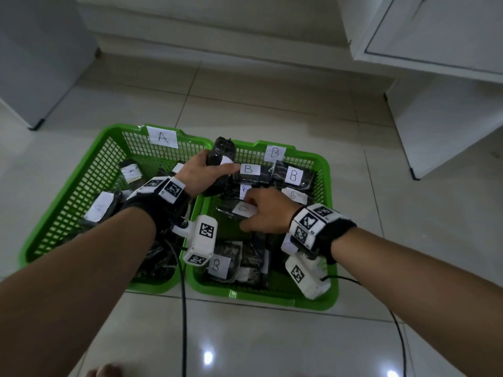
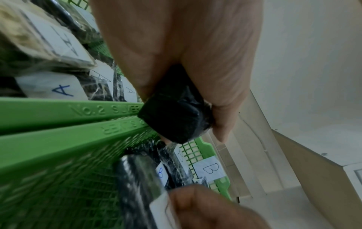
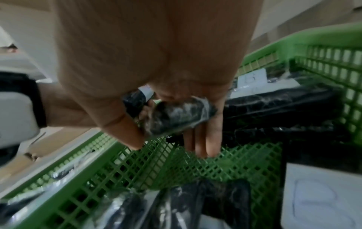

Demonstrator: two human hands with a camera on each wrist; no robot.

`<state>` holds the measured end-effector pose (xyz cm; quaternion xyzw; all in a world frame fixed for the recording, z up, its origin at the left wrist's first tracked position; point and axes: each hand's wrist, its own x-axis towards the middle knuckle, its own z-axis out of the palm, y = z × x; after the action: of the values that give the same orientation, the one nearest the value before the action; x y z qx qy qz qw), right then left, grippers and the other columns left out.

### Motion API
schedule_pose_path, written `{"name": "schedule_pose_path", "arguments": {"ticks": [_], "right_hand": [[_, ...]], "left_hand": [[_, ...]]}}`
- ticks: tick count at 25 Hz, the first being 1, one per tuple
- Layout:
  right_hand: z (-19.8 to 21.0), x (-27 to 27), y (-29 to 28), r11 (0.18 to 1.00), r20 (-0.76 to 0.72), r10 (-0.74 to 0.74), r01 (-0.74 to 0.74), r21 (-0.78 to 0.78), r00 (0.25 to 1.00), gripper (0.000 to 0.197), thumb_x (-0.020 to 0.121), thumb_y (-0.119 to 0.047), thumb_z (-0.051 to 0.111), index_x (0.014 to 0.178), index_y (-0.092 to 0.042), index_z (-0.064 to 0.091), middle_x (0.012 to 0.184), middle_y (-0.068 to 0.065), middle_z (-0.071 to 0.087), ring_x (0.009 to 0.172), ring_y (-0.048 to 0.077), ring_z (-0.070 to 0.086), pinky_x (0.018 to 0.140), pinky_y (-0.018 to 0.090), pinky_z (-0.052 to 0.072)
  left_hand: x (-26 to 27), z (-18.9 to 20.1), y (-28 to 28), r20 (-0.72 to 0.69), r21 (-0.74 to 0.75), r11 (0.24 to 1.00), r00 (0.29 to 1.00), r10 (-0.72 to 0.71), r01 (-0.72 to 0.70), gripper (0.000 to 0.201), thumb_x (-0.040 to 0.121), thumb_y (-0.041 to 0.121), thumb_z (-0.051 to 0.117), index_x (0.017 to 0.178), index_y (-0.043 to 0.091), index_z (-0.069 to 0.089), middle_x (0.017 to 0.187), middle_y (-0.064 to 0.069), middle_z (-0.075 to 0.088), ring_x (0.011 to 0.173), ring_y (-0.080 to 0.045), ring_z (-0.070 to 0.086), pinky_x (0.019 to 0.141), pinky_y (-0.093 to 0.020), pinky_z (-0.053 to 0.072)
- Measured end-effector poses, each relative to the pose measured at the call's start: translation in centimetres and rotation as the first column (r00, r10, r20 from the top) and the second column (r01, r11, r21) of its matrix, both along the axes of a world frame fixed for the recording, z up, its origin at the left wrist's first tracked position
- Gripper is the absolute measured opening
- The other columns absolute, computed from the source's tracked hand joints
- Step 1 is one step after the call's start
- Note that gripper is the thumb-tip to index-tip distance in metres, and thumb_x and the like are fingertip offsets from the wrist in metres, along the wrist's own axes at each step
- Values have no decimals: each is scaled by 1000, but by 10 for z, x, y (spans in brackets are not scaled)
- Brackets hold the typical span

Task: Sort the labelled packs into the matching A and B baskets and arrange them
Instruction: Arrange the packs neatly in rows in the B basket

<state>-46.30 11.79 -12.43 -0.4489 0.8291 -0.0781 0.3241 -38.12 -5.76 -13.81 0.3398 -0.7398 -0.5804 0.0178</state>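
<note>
Two green baskets stand side by side on the floor: basket A (image 1: 68,191) on the left, basket B (image 1: 324,170) on the right. Both hold several black wrapped packs with white letter labels. My left hand (image 1: 201,172) grips an upright black pack (image 1: 221,153) over the shared rims at the back; its end shows in the left wrist view as a black pack (image 2: 174,117). My right hand (image 1: 261,213) reaches into basket B and holds a flat labelled pack (image 1: 243,209), seen as a wrapped pack (image 3: 176,114) between thumb and fingers.
B packs (image 1: 292,175) stand in a row along basket B's back wall; more lie at its front (image 1: 219,265). A packs (image 1: 130,172) lie in basket A. White cabinets (image 1: 435,50) rise at right and back left. Cables (image 1: 183,322) trail over the tiled floor.
</note>
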Motion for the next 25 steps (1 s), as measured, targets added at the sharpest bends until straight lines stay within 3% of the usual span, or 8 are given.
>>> {"name": "schedule_pose_path", "arguments": {"ticks": [3,8,14,16,18,20,23,25], "right_hand": [[-4,8,-11,985,-295,154,-171,-33,943,36,68,-31,77,93,-9,63,98,8,60,92,26,61,69,32,53],[-15,23,-25,925,-501,379,-325,195,779,45,84,-10,64,127,-6,50,118,12,61,114,33,53,72,37,40],[-21,15,-16,942,-437,334,-308,132,835,30,84,-5,62,115,-8,62,121,14,53,105,33,56,68,36,42],[-20,8,-8,945,-397,323,-316,84,859,28,79,-9,66,107,-10,68,111,11,62,97,31,64,69,33,48],[-17,5,2,930,-204,359,-330,162,911,41,78,-11,69,119,-15,68,110,7,67,98,28,65,78,33,53],[-15,8,9,858,-101,452,-402,320,886,51,82,-12,68,132,-17,59,116,7,63,100,28,62,82,35,53],[-17,13,14,825,-193,535,-459,330,822,15,83,-10,69,93,-15,58,87,3,58,81,28,60,69,34,50],[-16,11,19,812,-237,567,-487,322,789,17,83,-10,69,77,-14,53,82,3,56,80,29,62,66,34,50]], "left_hand": [[1,1,1,10,6,1000,1000,-4,4,61,63,61,78,108,24,59,103,-4,71,94,-23,70,88,-47,57],[0,2,1,12,6,1000,1000,-3,3,52,72,51,79,110,22,57,107,-2,69,97,-21,68,90,-44,56],[-2,9,5,33,-68,997,999,-31,33,54,70,52,79,108,17,62,99,-4,71,89,-23,71,83,-43,59],[-5,10,11,82,-28,999,996,-32,34,50,69,51,79,100,15,65,93,-8,72,84,-26,72,78,-42,61],[-7,5,20,196,85,992,974,-110,94,60,59,56,81,96,11,68,94,-15,73,86,-33,72,80,-49,60],[-6,-2,29,306,147,976,931,-199,160,70,50,61,80,94,7,71,96,-20,73,88,-39,71,83,-56,57],[-9,-7,40,366,121,966,894,-259,230,55,56,58,78,86,12,75,100,-16,73,94,-33,70,92,-49,55],[-12,-4,44,368,98,958,885,-285,268,34,71,51,76,81,19,74,103,-13,72,97,-30,68,96,-45,53]]}}
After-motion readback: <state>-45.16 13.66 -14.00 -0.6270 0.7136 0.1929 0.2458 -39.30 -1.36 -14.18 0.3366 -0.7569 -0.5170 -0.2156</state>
